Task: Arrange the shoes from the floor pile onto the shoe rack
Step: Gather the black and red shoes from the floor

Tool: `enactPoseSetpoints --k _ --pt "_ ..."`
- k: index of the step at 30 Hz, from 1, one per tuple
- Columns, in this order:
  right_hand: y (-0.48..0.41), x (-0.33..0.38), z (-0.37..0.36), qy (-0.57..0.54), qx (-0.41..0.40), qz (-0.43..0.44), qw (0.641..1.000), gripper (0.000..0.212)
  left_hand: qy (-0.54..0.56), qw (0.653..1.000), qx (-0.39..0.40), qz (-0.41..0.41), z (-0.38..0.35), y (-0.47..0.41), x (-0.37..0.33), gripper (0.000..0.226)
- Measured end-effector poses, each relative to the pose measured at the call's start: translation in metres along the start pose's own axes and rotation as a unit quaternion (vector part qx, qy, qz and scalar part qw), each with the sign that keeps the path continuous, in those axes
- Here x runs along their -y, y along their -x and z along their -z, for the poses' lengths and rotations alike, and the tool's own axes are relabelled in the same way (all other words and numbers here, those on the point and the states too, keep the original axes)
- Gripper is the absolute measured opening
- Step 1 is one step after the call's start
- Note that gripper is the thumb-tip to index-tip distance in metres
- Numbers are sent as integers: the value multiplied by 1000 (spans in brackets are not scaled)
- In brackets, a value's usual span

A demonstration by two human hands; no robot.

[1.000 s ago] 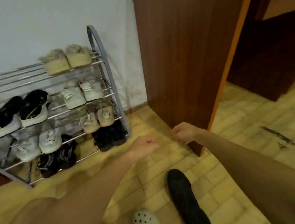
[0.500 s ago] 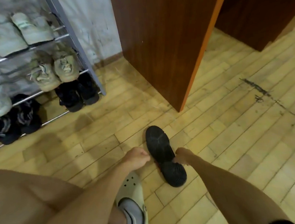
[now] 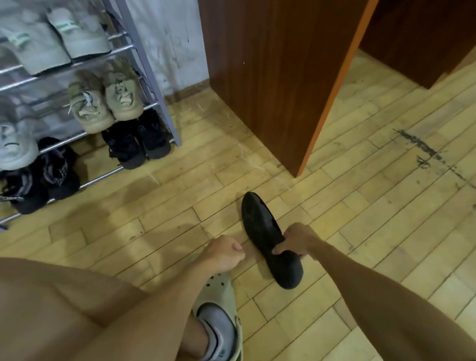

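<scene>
Shoe rack (image 3: 138, 62) mostly filled; one shoe seen left on the floor (image 3: 375, 198).
Black shoe (image 3: 263, 229), lying well right of the rack, is gripped by the right hand (image 3: 295, 241); left hand (image 3: 222, 252) is fisted, nothing held. Lift and placement judged remaining.

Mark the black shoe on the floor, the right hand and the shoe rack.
black shoe (image 3: 258, 221), head view, far half of the shoe, clear of the grip.
right hand (image 3: 296, 240), head view, back of the hand.
shoe rack (image 3: 144, 73), head view, grey side post at its right end.
</scene>
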State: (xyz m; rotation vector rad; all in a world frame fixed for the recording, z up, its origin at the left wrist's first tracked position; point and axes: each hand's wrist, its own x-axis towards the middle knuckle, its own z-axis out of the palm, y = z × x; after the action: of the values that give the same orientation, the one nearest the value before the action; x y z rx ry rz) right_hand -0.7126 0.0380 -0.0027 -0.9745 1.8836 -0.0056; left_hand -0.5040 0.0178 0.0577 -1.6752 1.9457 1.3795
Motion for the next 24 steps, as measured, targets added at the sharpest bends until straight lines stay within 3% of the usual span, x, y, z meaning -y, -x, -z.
enactPoseSetpoints --k 4,8,14,19,21,24 --pt "11 19 12 174 -132 64 974 46 -1 1000 -11 11 4 10 4 32" --pt "10 16 1 204 -205 57 956 42 8 1000 -12 -3 9 16 3 32" --pt "11 -2 -37 226 -40 64 971 33 29 999 -25 -5 11 18 6 29" --pt "4 -12 -9 116 -122 23 986 28 20 1000 -13 -4 9 15 6 32" --pt "1 -20 -2 72 -102 -1 992 38 19 1000 -6 -8 9 11 6 36" --pt "-2 -26 -12 -26 10 -54 998 80 19 1000 3 -11 9 6 6 37"
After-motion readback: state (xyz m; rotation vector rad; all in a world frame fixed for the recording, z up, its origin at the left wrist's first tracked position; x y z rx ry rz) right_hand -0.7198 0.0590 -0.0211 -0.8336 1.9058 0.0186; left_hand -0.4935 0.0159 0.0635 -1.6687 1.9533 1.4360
